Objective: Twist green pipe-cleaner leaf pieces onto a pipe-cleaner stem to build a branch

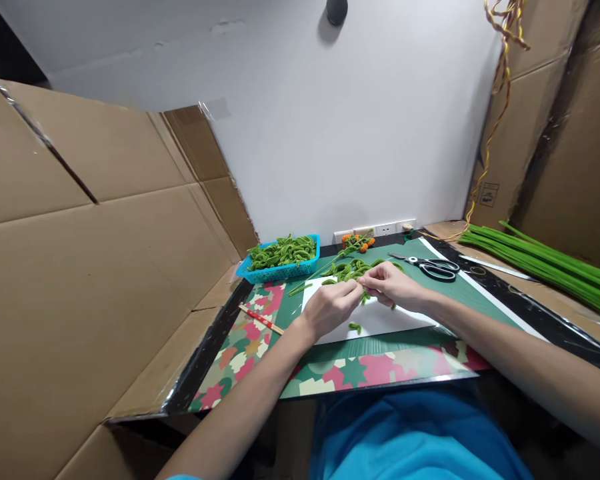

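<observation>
Above a white sheet of paper (pixel 395 323), my left hand (pixel 331 307) and my right hand (pixel 391 284) meet with fingertips pinched together. A bit of green pipe cleaner (pixel 365 298) shows just under the fingertips, and both hands seem to grip it; the fingers cover most of it. Right behind the hands lies a loose pile of curled green pipe cleaner pieces (pixel 350 269). One small bent piece (pixel 355 327) rests alone on the paper, nearer to me. Black-handled scissors (pixel 433 267) lie to the right of the pile, beyond my right wrist.
A blue basket (pixel 280 272) full of curled green pieces stands at the back left. Orange flowers on green stems (pixel 359 242) lie by the wall sockets (pixel 385 229). Long green pipe cleaners (pixel 540 267) are bundled at right. Chopsticks in a red wrapper (pixel 261 319) lie left. Cardboard walls (pixel 105 267) flank the table.
</observation>
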A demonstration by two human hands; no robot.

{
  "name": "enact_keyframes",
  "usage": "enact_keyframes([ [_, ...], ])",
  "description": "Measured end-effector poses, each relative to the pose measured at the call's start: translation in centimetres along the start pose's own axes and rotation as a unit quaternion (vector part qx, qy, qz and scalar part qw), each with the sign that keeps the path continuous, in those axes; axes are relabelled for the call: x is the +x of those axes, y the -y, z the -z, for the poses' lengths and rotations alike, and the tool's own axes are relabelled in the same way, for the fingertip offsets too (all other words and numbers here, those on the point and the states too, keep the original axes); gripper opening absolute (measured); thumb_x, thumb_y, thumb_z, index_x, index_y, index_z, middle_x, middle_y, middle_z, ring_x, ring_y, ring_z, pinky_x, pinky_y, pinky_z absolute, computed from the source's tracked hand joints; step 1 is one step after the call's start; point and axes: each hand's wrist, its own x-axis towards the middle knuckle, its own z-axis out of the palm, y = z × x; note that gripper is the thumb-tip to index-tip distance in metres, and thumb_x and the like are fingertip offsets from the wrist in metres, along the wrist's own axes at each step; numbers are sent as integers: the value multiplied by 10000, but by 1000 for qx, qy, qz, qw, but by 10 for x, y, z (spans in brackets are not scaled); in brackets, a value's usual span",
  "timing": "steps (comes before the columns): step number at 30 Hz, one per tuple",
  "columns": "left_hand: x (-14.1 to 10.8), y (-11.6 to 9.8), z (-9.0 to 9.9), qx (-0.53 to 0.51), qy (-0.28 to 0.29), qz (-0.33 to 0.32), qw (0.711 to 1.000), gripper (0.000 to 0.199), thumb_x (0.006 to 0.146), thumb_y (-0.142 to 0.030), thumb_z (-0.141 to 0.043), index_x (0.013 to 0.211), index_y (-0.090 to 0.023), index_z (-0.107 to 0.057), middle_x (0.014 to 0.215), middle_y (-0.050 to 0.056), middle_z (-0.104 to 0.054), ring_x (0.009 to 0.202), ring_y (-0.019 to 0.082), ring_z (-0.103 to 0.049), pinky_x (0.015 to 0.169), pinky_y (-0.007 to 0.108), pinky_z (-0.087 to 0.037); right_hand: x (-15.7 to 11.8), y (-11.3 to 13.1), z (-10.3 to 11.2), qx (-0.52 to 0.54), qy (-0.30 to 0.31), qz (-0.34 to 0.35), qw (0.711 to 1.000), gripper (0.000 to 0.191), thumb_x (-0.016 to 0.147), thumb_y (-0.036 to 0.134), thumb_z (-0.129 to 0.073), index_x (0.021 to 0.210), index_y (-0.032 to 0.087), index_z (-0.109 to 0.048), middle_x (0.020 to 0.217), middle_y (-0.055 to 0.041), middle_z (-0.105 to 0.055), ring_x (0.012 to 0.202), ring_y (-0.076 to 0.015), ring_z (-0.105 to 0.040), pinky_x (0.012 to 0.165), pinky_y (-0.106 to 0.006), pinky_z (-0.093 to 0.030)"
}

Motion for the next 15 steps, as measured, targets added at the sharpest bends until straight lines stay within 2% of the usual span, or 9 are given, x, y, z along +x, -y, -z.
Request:
enact_keyframes([
  [2, 1, -1, -1, 1, 12, 6, 1000, 226, 1041, -178, -474, 916, -171, -662, 747, 21, -613, 627, 130, -565, 558, 254, -375, 0, 0, 3, -6, 5, -16, 1000, 569, 851, 678, -709, 637, 205, -476, 537, 69, -395, 416, -56, -266, 395, -230, -196],
  [3, 2, -3, -1, -24, 1, 37, 999, 217, 1041, -193, -487, 918, -172, -664, 773, 27, -634, 655, 132, -587, 586, 249, -403, 0, 1, 4, -29, -3, -1, 1000, 559, 878, 671, -683, 645, 203, -485, 537, 61, -412, 419, -63, -291, 401, -231, -213],
  [5, 6, -7, 0, -112, -48, 140, 983, 188, 1031, -251, -545, 918, -172, -673, 840, 43, -682, 724, 139, -634, 661, 245, -460, -3, 4, 6, -106, -29, 74, 991, 506, 961, 624, -598, 706, 190, -547, 566, 36, -471, 456, -89, -375, 437, -237, -273],
  [7, 10, -10, 1, -233, -86, 258, 934, 202, 1012, -340, -608, 935, -169, -682, 816, 35, -695, 679, 133, -641, 641, 241, -475, -6, 7, 7, -206, -51, 179, 961, 410, 1036, 530, -518, 851, 179, -623, 624, 17, -528, 522, -111, -432, 501, -244, -322],
  [9, 13, -13, 3, -363, -85, 336, 865, 280, 981, -438, -652, 940, -162, -674, 661, -4, -641, 510, 109, -564, 510, 228, -417, -10, 7, 8, -299, -71, 270, 913, 317, 1074, 427, -467, 978, 182, -644, 691, 0, -577, 583, -126, -461, 569, -253, -350],
  [12, 15, -13, 4, -517, -47, 367, 772, 341, 940, -497, -695, 919, -161, -643, 502, -55, -519, 387, 94, -453, 398, 214, -298, -14, 6, 9, -374, -95, 344, 856, 266, 1087, 320, -430, 985, 186, -637, 781, -29, -626, 622, -131, -472, 611, -263, -349],
  [14, 16, -12, 4, -576, -26, 365, 731, 331, 925, -484, -716, 907, -165, -633, 502, -61, -498, 398, 96, -461, 392, 204, -282, -16, 7, 9, -378, -96, 356, 849, 263, 1078, 293, -436, 946, 185, -637, 777, -24, -616, 608, -125, -451, 601, -264, -334],
  [15, 16, -12, 4, -589, -22, 363, 721, 323, 923, -476, -722, 905, -167, -630, 510, -63, -493, 407, 94, -465, 396, 201, -286, -16, 7, 9, -364, -95, 351, 857, 264, 1071, 293, -450, 920, 184, -638, 749, -14, -597, 596, -121, -437, 593, -262, -330],
])
